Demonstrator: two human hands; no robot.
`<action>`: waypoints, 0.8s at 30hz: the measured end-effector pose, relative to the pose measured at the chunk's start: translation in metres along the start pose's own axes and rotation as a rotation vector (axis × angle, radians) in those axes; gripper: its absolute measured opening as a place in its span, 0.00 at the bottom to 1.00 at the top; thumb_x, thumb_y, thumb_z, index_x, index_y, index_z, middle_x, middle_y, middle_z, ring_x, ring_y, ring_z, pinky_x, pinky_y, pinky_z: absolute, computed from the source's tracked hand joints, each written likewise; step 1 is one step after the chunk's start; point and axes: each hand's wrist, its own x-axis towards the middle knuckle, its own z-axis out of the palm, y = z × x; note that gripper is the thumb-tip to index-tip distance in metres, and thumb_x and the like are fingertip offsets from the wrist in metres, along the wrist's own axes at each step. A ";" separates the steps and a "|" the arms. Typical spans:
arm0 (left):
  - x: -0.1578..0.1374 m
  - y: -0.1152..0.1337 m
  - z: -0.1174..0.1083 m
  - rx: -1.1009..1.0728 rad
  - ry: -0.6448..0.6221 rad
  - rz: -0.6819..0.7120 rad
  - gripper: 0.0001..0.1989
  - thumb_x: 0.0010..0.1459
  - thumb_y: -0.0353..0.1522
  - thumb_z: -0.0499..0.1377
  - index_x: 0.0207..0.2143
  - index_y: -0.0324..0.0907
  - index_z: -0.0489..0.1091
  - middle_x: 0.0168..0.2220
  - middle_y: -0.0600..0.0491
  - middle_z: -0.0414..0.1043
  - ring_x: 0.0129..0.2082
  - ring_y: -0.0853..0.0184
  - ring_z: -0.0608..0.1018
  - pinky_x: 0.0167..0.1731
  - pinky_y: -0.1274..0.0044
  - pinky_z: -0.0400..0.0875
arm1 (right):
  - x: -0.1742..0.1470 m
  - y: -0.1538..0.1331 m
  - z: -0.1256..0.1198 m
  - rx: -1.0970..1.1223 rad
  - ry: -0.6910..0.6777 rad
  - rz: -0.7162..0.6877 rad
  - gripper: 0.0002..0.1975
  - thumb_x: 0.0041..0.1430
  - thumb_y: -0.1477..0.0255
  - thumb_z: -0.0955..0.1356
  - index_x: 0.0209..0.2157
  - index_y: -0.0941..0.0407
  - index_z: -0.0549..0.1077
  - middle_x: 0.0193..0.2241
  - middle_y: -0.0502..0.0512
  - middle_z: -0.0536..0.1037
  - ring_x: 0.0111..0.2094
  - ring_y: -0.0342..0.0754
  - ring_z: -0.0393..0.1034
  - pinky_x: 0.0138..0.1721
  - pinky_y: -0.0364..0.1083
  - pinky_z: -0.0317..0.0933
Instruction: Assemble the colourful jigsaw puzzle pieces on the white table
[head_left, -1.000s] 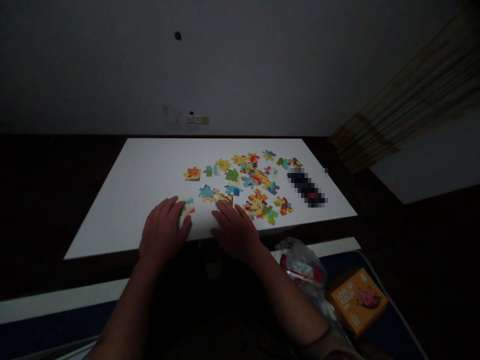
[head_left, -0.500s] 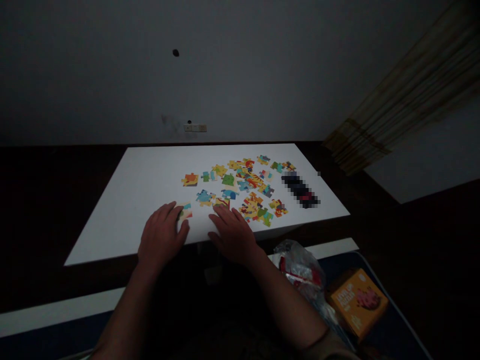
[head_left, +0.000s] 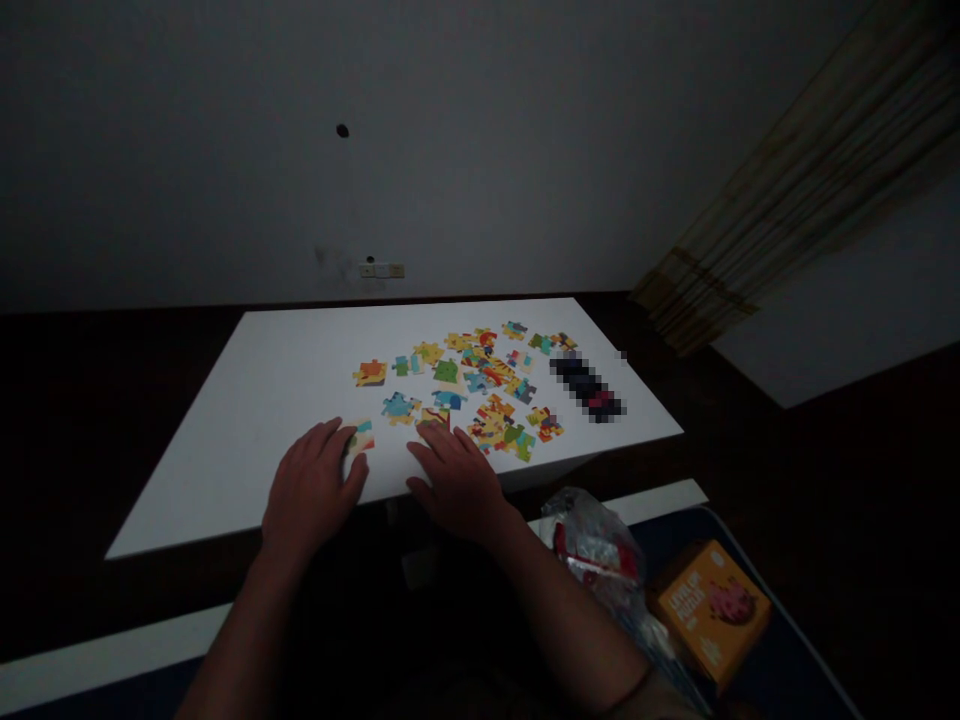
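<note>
Left hand (head_left: 306, 495): palm down at the near edge of a white table (head_left: 225, 430), thumb spread wide from the fingers, a pale puzzle piece (head_left: 363, 436) showing just beside the fingertips.
Right hand (head_left: 459, 487): palm down, fingers loosely fanned, tips at the near side of a red-and-yellow piece (head_left: 433, 415).
Scattered pieces (head_left: 491, 372): beyond both hands, most ahead of the right.
Orange box (head_left: 709, 607): right of the right forearm, beside a clear plastic bag (head_left: 592, 550).
</note>
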 end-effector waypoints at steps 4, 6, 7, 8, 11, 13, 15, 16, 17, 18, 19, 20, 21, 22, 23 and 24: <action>0.000 -0.001 0.001 0.007 0.000 -0.019 0.22 0.61 0.40 0.50 0.56 0.45 0.62 0.60 0.44 0.62 0.60 0.52 0.66 0.59 0.56 0.60 | 0.000 0.001 0.000 -0.013 0.004 -0.015 0.23 0.64 0.61 0.63 0.59 0.52 0.63 0.63 0.58 0.61 0.65 0.56 0.50 0.63 0.61 0.50; 0.001 0.000 0.001 -0.009 0.001 -0.020 0.23 0.60 0.40 0.50 0.58 0.46 0.61 0.60 0.45 0.62 0.60 0.52 0.65 0.59 0.55 0.60 | 0.000 0.002 -0.001 -0.021 0.013 -0.022 0.23 0.64 0.62 0.62 0.59 0.52 0.63 0.64 0.58 0.60 0.65 0.56 0.50 0.63 0.61 0.51; 0.001 0.000 0.001 -0.016 -0.002 -0.018 0.24 0.60 0.40 0.50 0.59 0.47 0.60 0.61 0.45 0.62 0.60 0.52 0.65 0.59 0.55 0.59 | 0.000 0.002 -0.001 -0.024 0.017 -0.026 0.23 0.64 0.62 0.62 0.59 0.52 0.62 0.64 0.59 0.59 0.65 0.56 0.51 0.62 0.61 0.51; 0.001 0.000 0.001 -0.017 -0.002 -0.017 0.25 0.60 0.40 0.50 0.59 0.48 0.59 0.61 0.45 0.62 0.60 0.52 0.65 0.59 0.55 0.59 | 0.000 0.002 -0.001 -0.026 0.022 -0.031 0.24 0.64 0.61 0.62 0.59 0.52 0.62 0.64 0.59 0.59 0.65 0.56 0.51 0.62 0.61 0.52; 0.001 0.000 0.002 0.003 -0.002 -0.021 0.24 0.60 0.39 0.50 0.59 0.47 0.60 0.60 0.45 0.62 0.60 0.53 0.65 0.59 0.55 0.60 | 0.000 0.003 0.000 -0.027 0.033 -0.037 0.24 0.64 0.61 0.62 0.60 0.51 0.61 0.64 0.58 0.59 0.65 0.56 0.51 0.62 0.62 0.52; 0.001 -0.001 0.003 0.011 0.003 -0.030 0.24 0.60 0.40 0.49 0.58 0.47 0.61 0.60 0.45 0.62 0.60 0.53 0.65 0.59 0.56 0.60 | 0.000 0.002 0.001 -0.024 0.035 -0.034 0.24 0.63 0.61 0.62 0.60 0.51 0.61 0.64 0.58 0.59 0.65 0.57 0.50 0.62 0.62 0.52; 0.001 -0.001 0.003 -0.001 -0.001 -0.030 0.24 0.61 0.40 0.49 0.59 0.48 0.60 0.61 0.47 0.62 0.60 0.54 0.65 0.60 0.56 0.60 | 0.000 0.002 0.002 -0.016 0.043 -0.027 0.25 0.63 0.61 0.62 0.59 0.52 0.62 0.64 0.59 0.59 0.65 0.57 0.50 0.62 0.62 0.52; 0.001 -0.001 0.002 -0.010 -0.002 -0.027 0.25 0.60 0.40 0.49 0.60 0.49 0.59 0.61 0.48 0.61 0.60 0.54 0.65 0.60 0.55 0.60 | 0.000 0.002 0.002 -0.011 0.049 -0.024 0.25 0.63 0.60 0.63 0.59 0.52 0.62 0.64 0.60 0.59 0.66 0.58 0.49 0.62 0.61 0.52; 0.001 0.000 0.002 -0.018 -0.003 -0.024 0.25 0.60 0.40 0.50 0.61 0.51 0.57 0.61 0.49 0.61 0.61 0.54 0.65 0.60 0.55 0.60 | 0.000 0.002 0.002 -0.005 0.054 -0.021 0.25 0.63 0.60 0.63 0.59 0.53 0.63 0.64 0.61 0.59 0.66 0.59 0.48 0.62 0.61 0.52; 0.001 0.000 0.002 -0.023 0.000 -0.025 0.26 0.60 0.40 0.50 0.61 0.54 0.56 0.61 0.51 0.61 0.61 0.54 0.65 0.59 0.54 0.60 | 0.000 0.003 0.002 0.002 0.057 -0.017 0.25 0.63 0.60 0.63 0.59 0.54 0.63 0.64 0.61 0.59 0.66 0.59 0.48 0.62 0.61 0.53; 0.001 0.000 0.001 -0.024 0.007 -0.027 0.26 0.60 0.39 0.51 0.61 0.55 0.56 0.61 0.51 0.62 0.60 0.54 0.65 0.59 0.53 0.60 | 0.000 0.003 0.002 0.008 0.057 -0.013 0.25 0.63 0.59 0.62 0.58 0.54 0.63 0.63 0.61 0.60 0.65 0.59 0.49 0.62 0.60 0.53; 0.001 0.001 0.001 -0.023 0.008 -0.027 0.26 0.60 0.39 0.51 0.61 0.55 0.56 0.61 0.51 0.62 0.60 0.53 0.65 0.59 0.53 0.60 | 0.000 0.003 0.002 0.014 0.056 -0.007 0.25 0.63 0.59 0.62 0.58 0.54 0.64 0.63 0.61 0.60 0.65 0.59 0.51 0.62 0.60 0.53; 0.001 0.001 0.001 -0.022 0.009 -0.027 0.26 0.60 0.39 0.51 0.61 0.55 0.56 0.61 0.51 0.62 0.60 0.53 0.65 0.59 0.53 0.60 | 0.001 0.003 0.002 0.019 0.055 -0.002 0.24 0.63 0.59 0.62 0.58 0.54 0.64 0.62 0.61 0.61 0.64 0.59 0.52 0.62 0.60 0.53; 0.001 0.001 0.001 -0.021 0.010 -0.027 0.26 0.60 0.39 0.51 0.61 0.54 0.57 0.61 0.51 0.62 0.60 0.53 0.65 0.59 0.53 0.61 | 0.001 0.003 0.002 0.023 0.055 0.004 0.24 0.63 0.59 0.62 0.58 0.53 0.64 0.62 0.61 0.62 0.64 0.59 0.53 0.62 0.60 0.53; 0.001 0.001 0.001 -0.021 0.009 -0.027 0.25 0.60 0.39 0.51 0.60 0.53 0.58 0.61 0.50 0.62 0.60 0.52 0.65 0.59 0.53 0.61 | 0.001 0.003 0.002 0.026 0.054 0.008 0.24 0.63 0.59 0.62 0.57 0.53 0.64 0.62 0.61 0.62 0.63 0.58 0.54 0.62 0.60 0.53; 0.001 0.001 0.001 -0.022 0.010 -0.029 0.25 0.60 0.39 0.51 0.60 0.52 0.59 0.61 0.49 0.62 0.60 0.52 0.65 0.59 0.53 0.61 | 0.001 0.003 0.001 0.027 0.054 0.011 0.23 0.63 0.59 0.62 0.57 0.53 0.65 0.62 0.61 0.63 0.63 0.58 0.54 0.62 0.59 0.52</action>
